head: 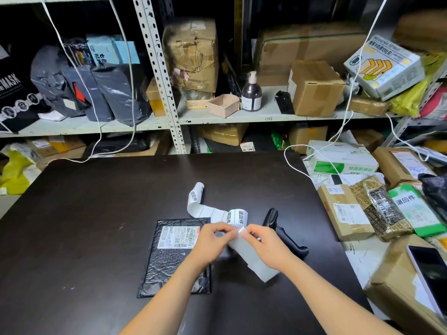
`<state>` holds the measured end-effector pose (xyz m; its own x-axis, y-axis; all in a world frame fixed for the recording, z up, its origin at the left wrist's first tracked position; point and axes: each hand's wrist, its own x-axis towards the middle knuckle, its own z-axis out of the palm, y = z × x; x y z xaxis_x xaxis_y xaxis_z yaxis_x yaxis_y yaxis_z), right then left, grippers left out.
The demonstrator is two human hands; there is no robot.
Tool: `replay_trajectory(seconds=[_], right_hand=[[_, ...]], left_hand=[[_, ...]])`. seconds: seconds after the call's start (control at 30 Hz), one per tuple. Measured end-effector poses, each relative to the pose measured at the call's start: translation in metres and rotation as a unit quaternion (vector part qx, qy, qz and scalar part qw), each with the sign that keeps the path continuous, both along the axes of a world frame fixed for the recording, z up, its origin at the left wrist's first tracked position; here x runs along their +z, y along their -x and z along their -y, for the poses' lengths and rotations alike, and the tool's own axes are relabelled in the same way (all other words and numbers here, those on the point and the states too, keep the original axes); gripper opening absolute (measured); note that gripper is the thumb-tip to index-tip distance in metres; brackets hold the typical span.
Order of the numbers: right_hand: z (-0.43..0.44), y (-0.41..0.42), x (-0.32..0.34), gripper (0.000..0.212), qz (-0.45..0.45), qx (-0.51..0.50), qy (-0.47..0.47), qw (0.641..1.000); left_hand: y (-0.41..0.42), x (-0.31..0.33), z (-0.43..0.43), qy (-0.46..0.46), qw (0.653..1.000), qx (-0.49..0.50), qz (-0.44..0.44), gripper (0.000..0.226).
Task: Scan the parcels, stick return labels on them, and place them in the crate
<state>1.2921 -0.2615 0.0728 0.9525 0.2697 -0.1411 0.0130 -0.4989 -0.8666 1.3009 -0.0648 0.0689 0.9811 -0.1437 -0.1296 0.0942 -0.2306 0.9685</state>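
Observation:
A flat black bubble-mailer parcel (169,259) with a white shipping label lies on the dark table (96,226). A strip of white return labels (212,210) printed with black characters curls across the table beyond my hands. My left hand (212,240) and my right hand (266,245) meet above the parcel's right edge, both pinching the label strip, whose backing hangs down to the right under my right hand. A black handheld barcode scanner (283,233) lies just right of my right hand.
Several parcels and cardboard boxes (346,211) are piled along the table's right side, one with a phone (430,269) on top. Metal shelves (169,93) behind the table hold boxes, grey bags and a pump bottle (251,93). White cables (297,168) trail onto the table.

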Motion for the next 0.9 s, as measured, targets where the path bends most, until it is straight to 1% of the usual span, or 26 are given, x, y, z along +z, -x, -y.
replay_trajectory(seconds=[0.1, 0.2, 0.23, 0.3, 0.33, 0.37, 0.4, 0.43, 0.5, 0.57, 0.63, 0.67, 0.73, 0.8, 0.83, 0.87, 0.9], right_hand=[[0.007, -0.001, -0.009, 0.030, -0.013, -0.025, 0.043, 0.999], [0.014, -0.004, -0.019, 0.036, -0.042, -0.112, 0.107, 0.987], [0.014, -0.005, -0.022, 0.035, -0.044, -0.154, 0.136, 0.978], [0.007, -0.003, -0.020, 0.020, -0.020, -0.259, 0.185, 0.948], [-0.001, -0.002, -0.015, 0.016, 0.004, -0.301, 0.179, 0.937], [-0.009, -0.002, -0.011, 0.017, 0.032, -0.319, 0.147, 0.936], [-0.021, -0.004, -0.006, 0.016, 0.044, -0.309, 0.101, 0.945], [-0.034, -0.006, 0.000, 0.015, 0.033, -0.290, 0.046, 0.955], [-0.065, -0.012, 0.013, 0.012, -0.058, -0.257, -0.060, 0.963], [-0.090, -0.019, 0.020, 0.017, -0.143, -0.258, -0.158, 0.943], [-0.110, -0.022, 0.020, 0.020, -0.186, -0.266, -0.220, 0.920], [-0.116, -0.023, 0.020, 0.023, -0.200, -0.265, -0.230, 0.915], [-0.126, -0.022, 0.016, 0.033, -0.214, -0.255, -0.215, 0.918], [-0.137, -0.018, 0.013, 0.038, -0.215, -0.241, -0.191, 0.927], [-0.141, -0.015, 0.011, 0.039, -0.214, -0.234, -0.187, 0.930], [-0.145, -0.012, 0.009, 0.039, -0.211, -0.227, -0.186, 0.932], [-0.151, -0.010, 0.005, 0.038, -0.210, -0.221, -0.180, 0.935]], left_hand=[[-0.002, -0.001, -0.003, -0.001, 0.997, 0.076, 0.015, 0.014], [-0.006, -0.002, -0.011, -0.008, 0.987, 0.157, 0.029, 0.016], [-0.006, -0.002, -0.015, -0.026, 0.982, 0.180, 0.042, 0.016], [-0.005, -0.003, -0.021, -0.091, 0.971, 0.207, 0.083, 0.014], [-0.004, -0.003, -0.024, -0.133, 0.962, 0.208, 0.113, 0.013], [-0.003, -0.002, -0.026, -0.177, 0.951, 0.204, 0.150, 0.014], [-0.001, -0.002, -0.029, -0.216, 0.937, 0.200, 0.186, 0.015], [0.001, -0.001, -0.031, -0.243, 0.924, 0.198, 0.218, 0.015], [0.006, -0.001, -0.040, -0.275, 0.903, 0.189, 0.270, 0.012], [0.012, -0.005, -0.050, -0.303, 0.880, 0.159, 0.329, 0.006], [0.019, -0.009, -0.064, -0.333, 0.854, 0.125, 0.381, 0.005], [0.022, -0.011, -0.071, -0.347, 0.842, 0.113, 0.396, 0.006], [0.030, -0.013, -0.089, -0.377, 0.824, 0.105, 0.411, 0.010], [0.038, -0.016, -0.107, -0.393, 0.818, 0.100, 0.408, 0.016], [0.042, -0.018, -0.115, -0.392, 0.827, 0.095, 0.392, 0.021], [0.046, -0.019, -0.123, -0.388, 0.843, 0.091, 0.360, 0.030], [0.052, -0.021, -0.131, -0.375, 0.868, 0.097, 0.312, 0.041]])
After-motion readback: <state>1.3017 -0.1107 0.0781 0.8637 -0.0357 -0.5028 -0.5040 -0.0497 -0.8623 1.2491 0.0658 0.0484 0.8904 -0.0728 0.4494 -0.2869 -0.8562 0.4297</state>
